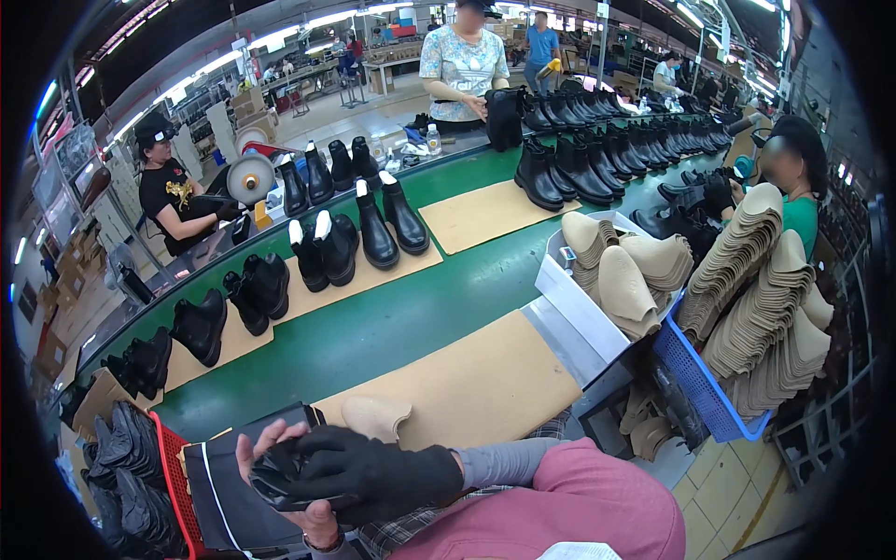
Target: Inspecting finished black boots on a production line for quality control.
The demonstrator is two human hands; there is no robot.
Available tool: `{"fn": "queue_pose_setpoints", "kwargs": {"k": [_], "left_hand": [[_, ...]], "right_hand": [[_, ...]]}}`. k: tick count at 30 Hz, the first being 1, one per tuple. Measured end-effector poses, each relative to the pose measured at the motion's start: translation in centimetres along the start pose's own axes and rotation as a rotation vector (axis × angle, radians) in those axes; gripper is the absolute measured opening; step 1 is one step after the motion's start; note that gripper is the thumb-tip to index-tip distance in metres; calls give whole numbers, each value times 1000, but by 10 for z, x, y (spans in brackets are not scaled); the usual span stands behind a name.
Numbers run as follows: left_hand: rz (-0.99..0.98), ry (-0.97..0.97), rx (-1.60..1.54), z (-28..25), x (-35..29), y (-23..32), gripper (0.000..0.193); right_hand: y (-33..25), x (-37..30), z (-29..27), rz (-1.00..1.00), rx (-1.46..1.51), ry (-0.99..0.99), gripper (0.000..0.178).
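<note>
In front of me at the lower left, my left hand [269,437], bare, cups a glossy black wrinkled piece [276,472]. My right hand [378,474], in a black glove, lies over the same piece with its fingers closed against it. The gloved hand hides much of the piece, so its exact kind does not show. Just beyond the glove, a curved beige liner piece [373,416] rests on a tan sheet [476,383]. A dark, flat stack with a white strap [245,523] is under my left hand.
A red basket [177,476] at the left holds similar black pieces. Black boots [378,229] line the green conveyor [411,299]. At the right stand a white box [574,308] and a blue basket [695,373] with stacked beige liners. Other people work around the line.
</note>
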State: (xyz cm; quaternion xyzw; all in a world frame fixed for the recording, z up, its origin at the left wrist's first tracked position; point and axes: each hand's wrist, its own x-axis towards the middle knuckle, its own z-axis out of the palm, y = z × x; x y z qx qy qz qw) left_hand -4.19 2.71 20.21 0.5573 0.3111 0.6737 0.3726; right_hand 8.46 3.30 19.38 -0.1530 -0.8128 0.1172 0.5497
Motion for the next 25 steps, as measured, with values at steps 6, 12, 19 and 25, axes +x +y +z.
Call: {"fn": "queue_pose_setpoints", "kwargs": {"k": [6,12,19,25], "left_hand": [[-7,-277,56,-11,7,-16,128],[-98,-118,-165,-24,11,-33,90],[64,276,-389,-34,36,-30,73],[31,101,-535,-39,20,-33,70]], "right_hand": [[15,-18,7,173,176,-90,61],[2,20,-25,243,521,-102,79],[-14,-7,-6,168,560,-493,29],[28,-95,63,664,787,-491,51]]}}
